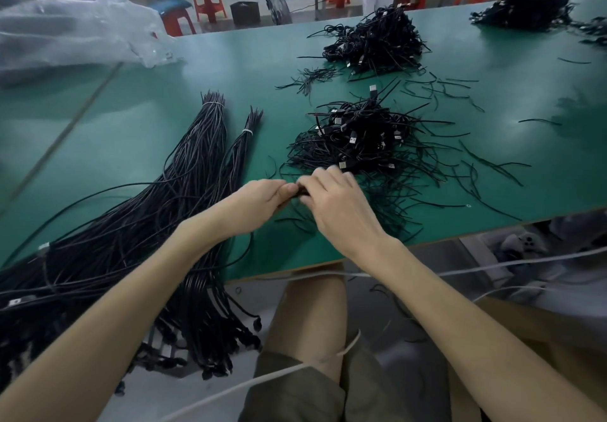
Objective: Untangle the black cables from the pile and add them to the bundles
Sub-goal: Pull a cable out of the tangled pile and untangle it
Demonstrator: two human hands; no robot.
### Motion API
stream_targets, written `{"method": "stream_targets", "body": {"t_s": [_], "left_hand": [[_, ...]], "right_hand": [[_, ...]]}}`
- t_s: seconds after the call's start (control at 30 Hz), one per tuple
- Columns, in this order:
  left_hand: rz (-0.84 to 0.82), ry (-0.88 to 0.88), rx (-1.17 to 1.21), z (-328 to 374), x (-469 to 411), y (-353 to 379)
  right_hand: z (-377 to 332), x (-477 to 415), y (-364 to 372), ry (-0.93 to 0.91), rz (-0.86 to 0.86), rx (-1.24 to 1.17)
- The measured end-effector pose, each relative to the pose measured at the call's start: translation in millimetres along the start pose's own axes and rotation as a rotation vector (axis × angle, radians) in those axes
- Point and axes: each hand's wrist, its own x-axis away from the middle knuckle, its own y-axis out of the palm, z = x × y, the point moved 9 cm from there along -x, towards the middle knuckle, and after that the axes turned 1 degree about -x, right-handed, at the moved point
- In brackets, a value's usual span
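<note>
Left hand [262,198] and right hand [336,206] pinch one cable [301,192] at the near edge of the pile [354,139]; bundles [197,165] lie left on the counter [131,109]. What the bag [75,33] holds cannot be told.

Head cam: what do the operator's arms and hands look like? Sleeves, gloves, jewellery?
No sleeves in view: both arms are bare right to the frame edge. The left hand and right hand wear no gloves, and no rings, watch or wristband show. The only clothing visible is a pair of olive-green fabric shorts over the lap.
</note>
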Motion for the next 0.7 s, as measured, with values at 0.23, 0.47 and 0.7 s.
{"method": "stream_targets", "body": {"t_s": [0.23, 0.47, 0.7], "left_hand": [[0.326, -0.273, 0.888, -69, 0, -1], [0.373, -0.281, 1.003, -81, 3, 4], [0.329, -0.262, 0.963, -73, 5, 6]], "right_hand": [[13, 16, 1, 0.171, 0.082, -0.269], [25, 22, 37, 0.318, -0.108, -0.421], [27, 18, 42, 0.326, -0.136, -0.261]]}}
